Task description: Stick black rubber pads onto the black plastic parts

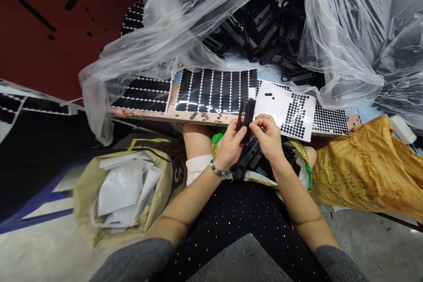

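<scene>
Table edge (pixel 213 118), overhung by one white sticker sheet (pixel 273 112); left hand (pixel 231 143) encloses one black plastic part (pixel 247 116); right hand (pixel 269 139), fingers bent, touches it, grip unclear.

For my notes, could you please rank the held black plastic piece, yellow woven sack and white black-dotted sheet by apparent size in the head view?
Yellow woven sack
White black-dotted sheet
Black plastic piece

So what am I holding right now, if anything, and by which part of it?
A slim black part, held near its lower end in your left-hand grip; your right-hand grip is at its right edge, possibly touching.
</scene>
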A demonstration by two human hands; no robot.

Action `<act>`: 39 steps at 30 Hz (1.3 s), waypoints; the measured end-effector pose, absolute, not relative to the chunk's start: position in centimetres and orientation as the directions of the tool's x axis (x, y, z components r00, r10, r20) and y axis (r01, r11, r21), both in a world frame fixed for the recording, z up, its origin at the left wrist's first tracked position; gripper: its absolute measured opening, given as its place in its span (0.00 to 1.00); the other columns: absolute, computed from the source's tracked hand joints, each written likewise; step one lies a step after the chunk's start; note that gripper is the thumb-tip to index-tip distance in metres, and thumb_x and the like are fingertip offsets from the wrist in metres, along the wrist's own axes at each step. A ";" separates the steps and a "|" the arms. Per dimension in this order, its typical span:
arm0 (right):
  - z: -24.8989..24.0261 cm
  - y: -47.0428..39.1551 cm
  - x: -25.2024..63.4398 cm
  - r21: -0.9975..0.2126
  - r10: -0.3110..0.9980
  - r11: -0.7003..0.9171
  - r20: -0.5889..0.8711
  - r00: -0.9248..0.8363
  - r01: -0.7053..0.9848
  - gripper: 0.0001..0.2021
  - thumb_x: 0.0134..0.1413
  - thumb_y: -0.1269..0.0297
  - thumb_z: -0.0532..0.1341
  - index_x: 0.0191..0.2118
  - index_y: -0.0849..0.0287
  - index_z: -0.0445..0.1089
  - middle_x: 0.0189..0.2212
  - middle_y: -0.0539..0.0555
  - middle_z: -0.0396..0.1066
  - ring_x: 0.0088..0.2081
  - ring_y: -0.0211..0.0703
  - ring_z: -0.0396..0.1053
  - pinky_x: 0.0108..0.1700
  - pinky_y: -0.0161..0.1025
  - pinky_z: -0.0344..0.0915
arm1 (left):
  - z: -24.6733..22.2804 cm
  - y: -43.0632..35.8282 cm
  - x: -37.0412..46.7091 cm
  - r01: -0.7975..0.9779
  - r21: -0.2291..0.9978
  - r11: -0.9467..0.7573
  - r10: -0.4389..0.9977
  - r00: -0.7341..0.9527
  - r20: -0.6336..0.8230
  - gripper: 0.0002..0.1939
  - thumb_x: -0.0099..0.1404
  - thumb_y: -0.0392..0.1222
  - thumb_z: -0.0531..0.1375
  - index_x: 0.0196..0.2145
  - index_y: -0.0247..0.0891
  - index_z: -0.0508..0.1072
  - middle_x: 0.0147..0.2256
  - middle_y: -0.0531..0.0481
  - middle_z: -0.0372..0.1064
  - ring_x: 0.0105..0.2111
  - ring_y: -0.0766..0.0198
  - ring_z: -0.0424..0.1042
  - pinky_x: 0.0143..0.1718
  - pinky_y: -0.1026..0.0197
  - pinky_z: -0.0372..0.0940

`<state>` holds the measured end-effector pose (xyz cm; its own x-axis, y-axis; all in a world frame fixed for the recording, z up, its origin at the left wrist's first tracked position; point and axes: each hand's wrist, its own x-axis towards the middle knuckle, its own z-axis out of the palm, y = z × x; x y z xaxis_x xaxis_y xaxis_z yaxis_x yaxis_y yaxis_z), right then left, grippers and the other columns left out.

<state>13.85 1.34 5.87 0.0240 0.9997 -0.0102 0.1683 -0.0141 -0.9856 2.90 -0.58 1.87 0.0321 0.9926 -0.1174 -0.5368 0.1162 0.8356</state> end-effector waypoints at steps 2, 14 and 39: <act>5.5 1.5 13.6 -0.986 0.999 -0.015 -0.007 0.044 0.167 0.09 0.46 0.57 0.65 0.27 0.56 0.68 0.37 0.52 0.64 0.35 0.39 0.65 0.33 0.39 0.70 | 1.4 -0.5 3.0 -0.481 0.874 0.069 0.996 -0.016 -0.087 0.15 0.61 0.52 0.64 0.42 0.44 0.68 0.41 0.52 0.70 0.45 0.64 0.71 0.52 0.60 0.66; 2.1 12.4 16.3 -0.915 0.968 -0.119 -0.020 0.252 0.385 0.12 0.49 0.55 0.64 0.33 0.56 0.66 0.40 0.52 0.67 0.32 0.36 0.65 0.44 0.42 0.68 | 0.8 4.4 -0.2 -0.450 0.890 0.068 0.992 -0.062 -0.107 0.18 0.59 0.54 0.64 0.41 0.41 0.67 0.39 0.50 0.72 0.38 0.62 0.77 0.33 0.64 0.72; 5.0 9.5 17.9 -0.943 0.976 0.197 0.163 -0.146 0.269 0.17 0.50 0.46 0.65 0.27 0.56 0.70 0.43 0.54 0.67 0.43 0.45 0.66 0.42 0.45 0.69 | 3.5 5.9 -0.2 -0.345 0.871 0.350 0.932 0.221 -0.287 0.21 0.53 0.48 0.66 0.42 0.34 0.73 0.30 0.50 0.74 0.28 0.60 0.78 0.18 0.69 0.64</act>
<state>17.87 9.50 5.00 -0.1456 0.9759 0.1627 0.2692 0.1973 -0.9426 -0.21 5.87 3.55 0.2207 0.9320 -0.2875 -0.3451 0.3503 0.8707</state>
